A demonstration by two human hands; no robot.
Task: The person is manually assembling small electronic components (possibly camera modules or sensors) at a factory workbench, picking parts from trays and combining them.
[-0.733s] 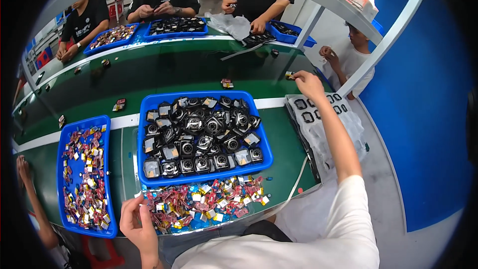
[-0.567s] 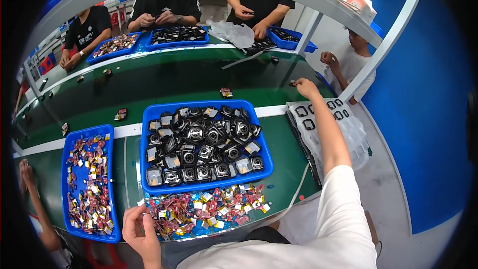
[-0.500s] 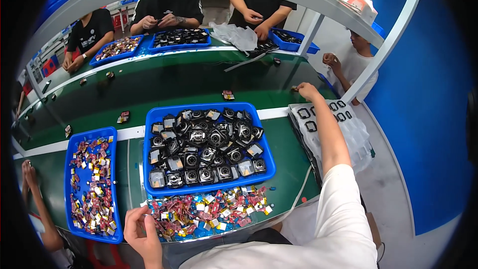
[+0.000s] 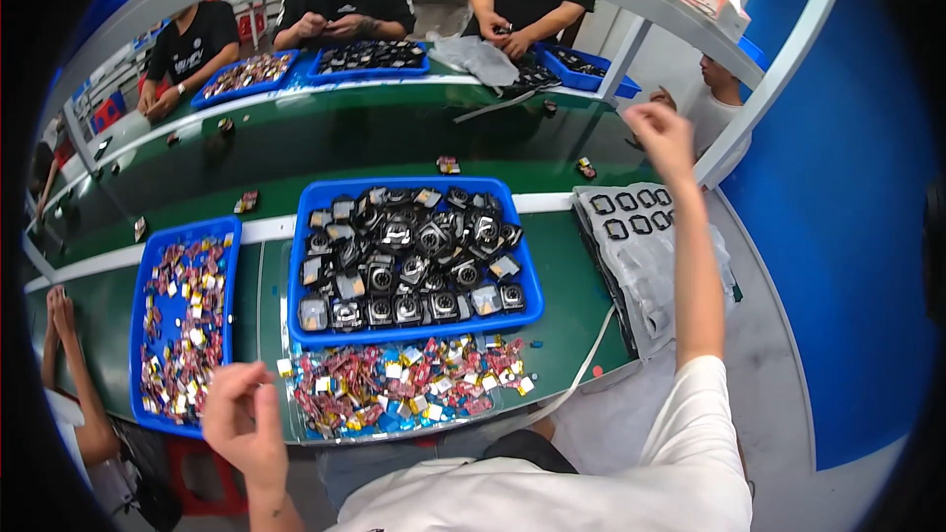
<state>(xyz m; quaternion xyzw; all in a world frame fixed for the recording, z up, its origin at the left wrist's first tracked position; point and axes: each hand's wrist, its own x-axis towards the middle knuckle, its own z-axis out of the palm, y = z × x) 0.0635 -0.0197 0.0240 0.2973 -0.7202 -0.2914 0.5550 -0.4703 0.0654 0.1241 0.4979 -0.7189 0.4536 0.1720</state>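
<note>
Grip unclear, both curled: L hand [image 4: 246, 426] nr narrow tray rim [image 4: 234, 286], R hand [image 4: 662, 138] nr belt end [image 4: 623, 166].

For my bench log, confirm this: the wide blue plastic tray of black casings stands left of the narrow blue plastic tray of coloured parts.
Wrong side: the head view shows the wide blue tray of black casings right of the narrow blue tray of coloured parts.

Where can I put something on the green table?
Bare green tabletop lies between the big blue tray and the white sheet; a pale cord crosses nearer the front. A thin green strip divides that tray from the narrow blue tray. Both trays and the heap of loose parts are crowded.
</note>
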